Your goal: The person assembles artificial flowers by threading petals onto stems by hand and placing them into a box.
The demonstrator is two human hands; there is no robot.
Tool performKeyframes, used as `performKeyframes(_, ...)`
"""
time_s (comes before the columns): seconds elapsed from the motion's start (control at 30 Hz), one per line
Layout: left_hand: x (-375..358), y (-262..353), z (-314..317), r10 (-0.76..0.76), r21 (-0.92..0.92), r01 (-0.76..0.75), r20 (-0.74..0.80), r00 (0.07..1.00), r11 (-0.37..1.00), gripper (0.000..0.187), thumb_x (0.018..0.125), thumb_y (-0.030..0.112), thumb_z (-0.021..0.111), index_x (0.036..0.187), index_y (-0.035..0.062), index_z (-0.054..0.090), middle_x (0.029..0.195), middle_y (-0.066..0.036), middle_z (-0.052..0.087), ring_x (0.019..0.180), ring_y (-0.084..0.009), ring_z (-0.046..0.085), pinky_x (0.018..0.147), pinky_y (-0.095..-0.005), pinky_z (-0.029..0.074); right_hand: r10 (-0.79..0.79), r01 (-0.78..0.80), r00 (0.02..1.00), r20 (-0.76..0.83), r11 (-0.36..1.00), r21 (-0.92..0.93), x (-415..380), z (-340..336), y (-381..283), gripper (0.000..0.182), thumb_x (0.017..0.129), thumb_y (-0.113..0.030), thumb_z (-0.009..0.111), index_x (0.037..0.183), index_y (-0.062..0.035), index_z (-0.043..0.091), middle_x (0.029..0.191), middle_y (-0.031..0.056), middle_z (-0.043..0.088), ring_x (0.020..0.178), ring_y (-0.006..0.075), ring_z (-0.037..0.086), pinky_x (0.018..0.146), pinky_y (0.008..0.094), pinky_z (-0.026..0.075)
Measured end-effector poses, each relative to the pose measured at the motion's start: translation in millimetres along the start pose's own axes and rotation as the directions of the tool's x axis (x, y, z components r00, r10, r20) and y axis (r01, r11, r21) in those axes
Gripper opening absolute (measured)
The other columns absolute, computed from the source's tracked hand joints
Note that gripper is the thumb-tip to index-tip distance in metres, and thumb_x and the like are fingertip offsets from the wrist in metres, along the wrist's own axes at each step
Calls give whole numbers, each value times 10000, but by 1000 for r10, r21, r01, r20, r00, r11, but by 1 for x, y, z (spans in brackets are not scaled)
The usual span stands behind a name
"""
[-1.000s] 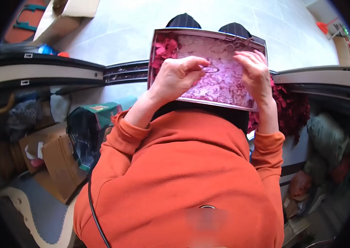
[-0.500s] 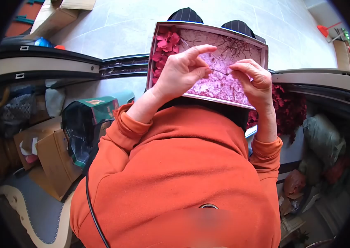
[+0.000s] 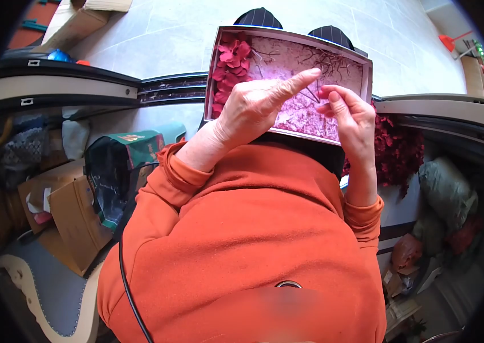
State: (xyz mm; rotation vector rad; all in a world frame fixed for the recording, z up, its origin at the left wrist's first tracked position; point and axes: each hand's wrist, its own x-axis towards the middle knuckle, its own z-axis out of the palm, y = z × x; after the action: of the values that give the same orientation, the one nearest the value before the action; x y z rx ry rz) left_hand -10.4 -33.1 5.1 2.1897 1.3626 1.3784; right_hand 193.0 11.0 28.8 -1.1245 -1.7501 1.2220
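Note:
My left hand [image 3: 256, 108] is over the tray, its index finger stretched out to the right and its thumb and other fingers closed beneath, mostly hidden. A thin dark stem [image 3: 314, 95] comes out from under that finger, bends in a V and runs to my right hand [image 3: 351, 114]. There the thumb and fingertips pinch it. Under both hands lies the shallow box tray [image 3: 287, 35], resting on my lap. Pink-red cloth petals [image 3: 231, 68] fill its left side. Several thin dark stems [image 3: 330, 60] lie along its far right part.
Dark red petals [image 3: 396, 148] hang in a bunch right of the tray. A sliding-door track [image 3: 173, 90] crosses at the left. Further out are a green bag [image 3: 133, 151], a cardboard box [image 3: 76, 211] and plastic bags [image 3: 447, 191]. A black cable [image 3: 124, 274] runs down my sleeve.
My left hand has turned over, its index finger now reaching further right over the stem. My right hand has shifted slightly down. The stem between them now shows a sharp bend.

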Motion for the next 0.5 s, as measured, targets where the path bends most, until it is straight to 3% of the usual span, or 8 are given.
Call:
performKeyframes(0.07,-2,3,-1,26,-5,-26,21,999,1000,595,785,-102,651,1332,104,539,956,-131,706,833,-218,712,685,-293,575,94,-88,995,-27,981,174,3,2,-2,175,960,-96,561,1022,40,650,892,66,670,728,102,627,655,224,496)
performKeyframes(0.13,-3,15,-7,-64,-25,64,-2,998,998,592,754,-114,659,1302,94,570,881,-122,705,768,-209,706,665,-301,570,32,-15,994,-103,987,158,4,4,-7,172,960,-93,561,1006,46,651,896,68,670,722,106,628,663,223,499)
performKeyframes(0.2,-7,25,-18,50,-147,-28,153,987,989,566,734,-115,656,1258,93,608,806,-106,689,658,-202,676,631,-307,559,-20,27,997,-68,994,101,10,2,-9,158,950,-79,570,994,46,656,893,73,670,707,108,625,649,223,495)
performKeyframes(0.23,-7,34,-23,138,-233,-101,149,979,967,545,724,-110,651,1231,88,629,767,-91,676,592,-195,640,600,-307,547,-35,35,999,-8,999,-18,18,2,-11,137,918,-62,603,981,44,663,846,73,666,706,94,618,634,213,485)
performKeyframes(0.27,-16,36,-27,108,-218,-44,290,951,975,516,740,-103,645,1222,80,630,777,-87,685,620,-197,655,607,-303,553,-9,17,999,48,984,-177,26,4,-15,129,883,-83,626,941,22,674,826,105,681,700,160,656,628,257,498)
performKeyframes(0.37,-24,33,-24,53,-310,24,239,969,951,492,754,-90,655,1215,80,631,796,-90,692,671,-195,680,628,-293,559,-286,376,924,255,798,-471,67,31,3,229,866,-177,647,1033,-20,659,863,162,689,760,277,680,678,356,521)
performKeyframes(0.43,-27,30,-25,-74,-236,127,221,973,963,503,811,-18,630,1287,136,581,748,-86,666,642,-216,668,572,-322,539,-282,434,899,335,680,-592,87,58,8,316,876,-251,632,1123,-53,639,934,182,685,840,345,662,732,422,514)
performKeyframes(0.5,-28,28,-26,-88,-219,130,192,977,967,485,806,-10,647,1267,131,592,758,-86,671,642,-214,668,574,-320,539,-220,433,898,381,600,-673,99,76,17,202,858,-216,623,1004,-78,647,890,143,672,838,328,651,727,426,508)
